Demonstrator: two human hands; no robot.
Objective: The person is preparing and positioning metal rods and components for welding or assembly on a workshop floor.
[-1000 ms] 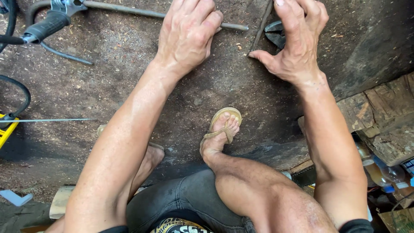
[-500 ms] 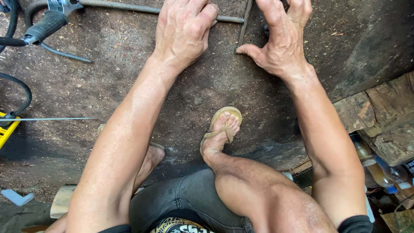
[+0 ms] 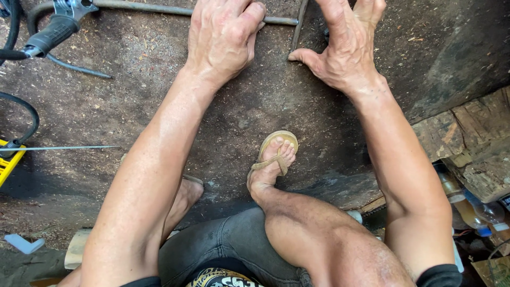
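Note:
My left hand (image 3: 223, 40) lies knuckles-up on a long rusty metal rod (image 3: 143, 8) that runs across the dirt floor, fingers curled over it near its right end. My right hand (image 3: 345, 48) rests flat on the ground with fingers spread. Its thumb touches a thinner metal rod (image 3: 298, 24), which stands at an angle to the long rod's tip and leaves the top edge. Something dark (image 3: 326, 35) shows under the right fingers; I cannot tell what it is.
A power tool with a black handle (image 3: 53, 32) and a black cable (image 3: 26, 111) lie at top left. A thin wire rod (image 3: 64, 148) and a yellow object (image 3: 8, 162) lie left. My sandalled foot (image 3: 273, 157) is central. Wood blocks (image 3: 467, 143) and plastic bottles (image 3: 473, 212) sit right.
Both hands have slid further from me towards the top edge. The right thumb has come in closer to the thin rod where it meets the long one.

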